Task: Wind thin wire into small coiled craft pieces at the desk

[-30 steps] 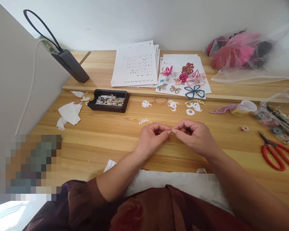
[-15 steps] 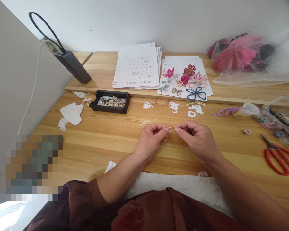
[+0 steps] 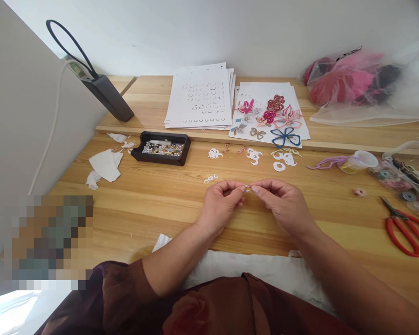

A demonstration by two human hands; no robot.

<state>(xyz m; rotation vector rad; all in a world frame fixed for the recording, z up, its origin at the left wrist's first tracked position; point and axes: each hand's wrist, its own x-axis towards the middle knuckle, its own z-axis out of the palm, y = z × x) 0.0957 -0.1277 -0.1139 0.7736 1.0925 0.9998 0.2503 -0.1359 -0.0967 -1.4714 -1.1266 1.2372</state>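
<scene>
My left hand (image 3: 219, 205) and my right hand (image 3: 282, 205) meet above the wooden table (image 3: 160, 218), fingertips pinched together around a tiny curled white paper piece (image 3: 247, 188). Most of that piece is hidden by my fingers. Just beyond my left hand lie small white paper curls (image 3: 211, 178). Further back, nearer my right hand, are cut white paper swirls (image 3: 254, 156) and a white paper ring (image 3: 279, 166).
A black tray of beads (image 3: 161, 148) and crumpled white tissue (image 3: 106, 165) lie back left. Stacked punched sheets (image 3: 199, 95) and a sheet of paper flowers (image 3: 265, 111) rest on a raised shelf. Red-handled scissors (image 3: 403, 231) lie at right.
My hands stay pinched together around the small white piece. The whole scene has shifted slightly right and down in view as my head moved.
</scene>
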